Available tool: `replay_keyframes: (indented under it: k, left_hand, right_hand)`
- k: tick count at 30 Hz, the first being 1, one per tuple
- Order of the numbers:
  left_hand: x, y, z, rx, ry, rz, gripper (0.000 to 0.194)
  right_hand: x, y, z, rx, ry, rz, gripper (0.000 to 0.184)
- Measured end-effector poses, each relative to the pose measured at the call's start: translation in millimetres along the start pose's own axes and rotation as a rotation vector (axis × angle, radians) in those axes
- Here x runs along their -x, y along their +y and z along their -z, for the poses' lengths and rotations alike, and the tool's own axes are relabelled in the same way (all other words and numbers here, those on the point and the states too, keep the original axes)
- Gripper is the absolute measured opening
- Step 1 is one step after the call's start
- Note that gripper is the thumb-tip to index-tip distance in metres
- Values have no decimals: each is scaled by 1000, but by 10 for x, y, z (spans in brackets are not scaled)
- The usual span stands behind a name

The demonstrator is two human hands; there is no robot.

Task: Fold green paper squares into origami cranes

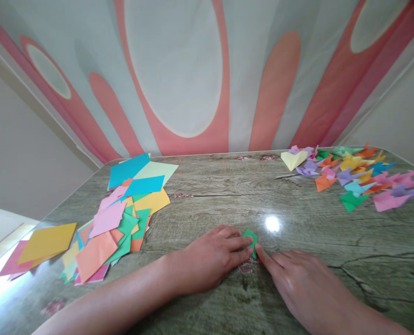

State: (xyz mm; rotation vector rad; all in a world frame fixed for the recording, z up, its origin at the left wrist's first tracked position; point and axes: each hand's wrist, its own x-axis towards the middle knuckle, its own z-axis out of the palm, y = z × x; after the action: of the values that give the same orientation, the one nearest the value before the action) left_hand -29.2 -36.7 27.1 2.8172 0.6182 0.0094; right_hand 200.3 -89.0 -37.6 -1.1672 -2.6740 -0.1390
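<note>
A small folded piece of green paper point(250, 236) lies on the tabletop in front of me. My left hand point(212, 258) comes in from the left and holds the paper down, its fingers stretched over the lower left part and covering some of it. From the right, my right hand point(294, 274) reaches in with the index finger straight, its tip touching the paper's right edge. The other right fingers are bent in and partly hidden; nothing shows in them. The exact folds under my fingers cannot be made out.
Loose coloured paper sheets point(104, 251) are heaped on the left of the wood-patterned table point(207, 204). Several folded paper figures point(349, 163) crowd the back right, beside a pale yellow heart-like fold point(293, 159). A pink and white curtain point(241, 93) hangs behind.
</note>
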Motion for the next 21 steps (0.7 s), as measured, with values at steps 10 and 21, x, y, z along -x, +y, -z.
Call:
replay_keyframes:
  k: [10, 21]
  left_hand:
    - [-49, -112, -128, 123, 132, -47, 32]
    - [-193, -123, -306, 96, 246, 209, 24]
  right_hand:
    - [-55, 36, 67, -146, -21, -53, 44]
    - [-177, 203, -1, -447, 160, -290, 18]
